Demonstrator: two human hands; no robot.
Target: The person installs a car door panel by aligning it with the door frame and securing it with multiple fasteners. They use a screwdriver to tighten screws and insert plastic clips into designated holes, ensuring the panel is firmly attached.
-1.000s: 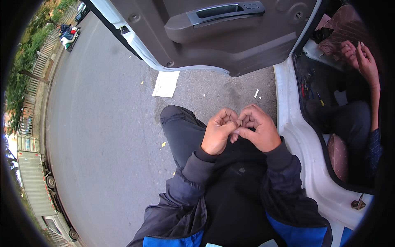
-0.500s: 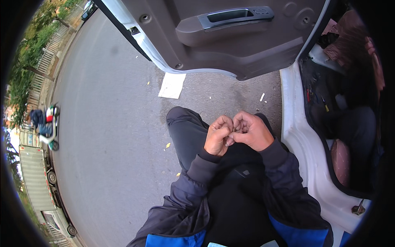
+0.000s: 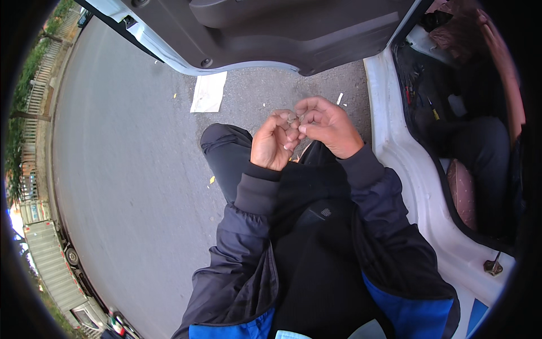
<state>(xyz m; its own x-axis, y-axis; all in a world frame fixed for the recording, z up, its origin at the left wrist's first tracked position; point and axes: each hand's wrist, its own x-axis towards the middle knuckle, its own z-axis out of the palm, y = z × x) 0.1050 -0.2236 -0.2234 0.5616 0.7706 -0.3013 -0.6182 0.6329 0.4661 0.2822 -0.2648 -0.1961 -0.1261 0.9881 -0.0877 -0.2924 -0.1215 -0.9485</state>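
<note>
Where fingertips (image 3: 305,130) meet, tiny greyish thing (image 3: 292,117), partly hidden

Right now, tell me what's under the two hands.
Around the left hand and right hand, dark trousers and grey pavement show below; whatever lies directly beneath them is covered.

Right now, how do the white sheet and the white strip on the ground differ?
The sheet is broad; the strip is small and narrow. The sheet lies ahead and left of the left hand; the strip is just beyond the right hand. Both are white and lie on the ground.
</note>
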